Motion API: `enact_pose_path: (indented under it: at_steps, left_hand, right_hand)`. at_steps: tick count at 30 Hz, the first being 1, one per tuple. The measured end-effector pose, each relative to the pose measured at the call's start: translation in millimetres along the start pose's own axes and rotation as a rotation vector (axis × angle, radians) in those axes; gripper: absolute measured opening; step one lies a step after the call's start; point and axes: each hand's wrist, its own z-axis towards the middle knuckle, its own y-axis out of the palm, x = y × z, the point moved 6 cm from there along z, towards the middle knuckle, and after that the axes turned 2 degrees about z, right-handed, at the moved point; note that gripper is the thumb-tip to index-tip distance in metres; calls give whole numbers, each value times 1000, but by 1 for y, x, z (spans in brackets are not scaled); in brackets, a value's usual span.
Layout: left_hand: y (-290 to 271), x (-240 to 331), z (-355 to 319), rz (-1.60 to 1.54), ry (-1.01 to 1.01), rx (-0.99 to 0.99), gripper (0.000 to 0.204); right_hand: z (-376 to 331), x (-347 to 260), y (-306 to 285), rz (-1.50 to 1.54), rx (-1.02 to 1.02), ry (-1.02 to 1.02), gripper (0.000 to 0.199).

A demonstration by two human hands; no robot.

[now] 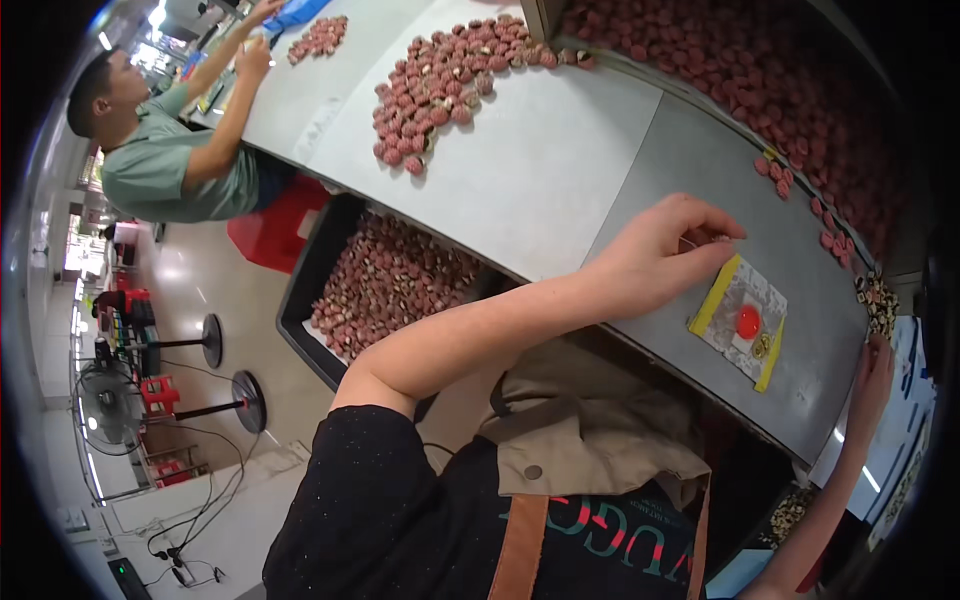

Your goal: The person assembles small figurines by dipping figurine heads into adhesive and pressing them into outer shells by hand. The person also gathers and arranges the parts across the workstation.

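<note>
My left hand (665,255) is above the grey tabletop with thumb and forefinger brought together in a pinch; anything between them is too small to make out. Just beside its fingertips lies a small patterned pad (770,300) with yellow tape along two edges. On the pad sit a glossy red round piece (748,321) and a small yellow-green piece (762,345). At the far right, my right hand (875,375) reaches to a heap of small dark-and-pale pieces (878,303). Its fingers are drawn together at the heap's edge, and their tips are partly hidden.
Pink-red round pieces (435,95) spread over the white sheet (540,165); more fill a trough (760,90) at the back right. Below the table edge stands a black crate (292,310) of similar pieces. A co-worker (180,160) works at the left, near a red stool (275,225).
</note>
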Motion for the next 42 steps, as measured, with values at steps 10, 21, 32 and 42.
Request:
enact_pose_path:
  at_steps: [10, 21, 32, 42]
  left_hand:
    - [57, -50, -10, -604, -156, -149, 36]
    - [123, -93, 43, -814, -278, -156, 33]
    - [114, -101, 42, -893, -266, -99, 33]
    - [102, -107, 36, -967, -246, -138, 33]
  right_hand:
    - [-34, -107, 35, 465, -119, 37, 19]
    - [-10, -36, 54, 484, -54, 89, 18]
    - [1, -62, 55, 399, -146, 6, 17]
    - [1, -164, 72, 493, -140, -379, 20]
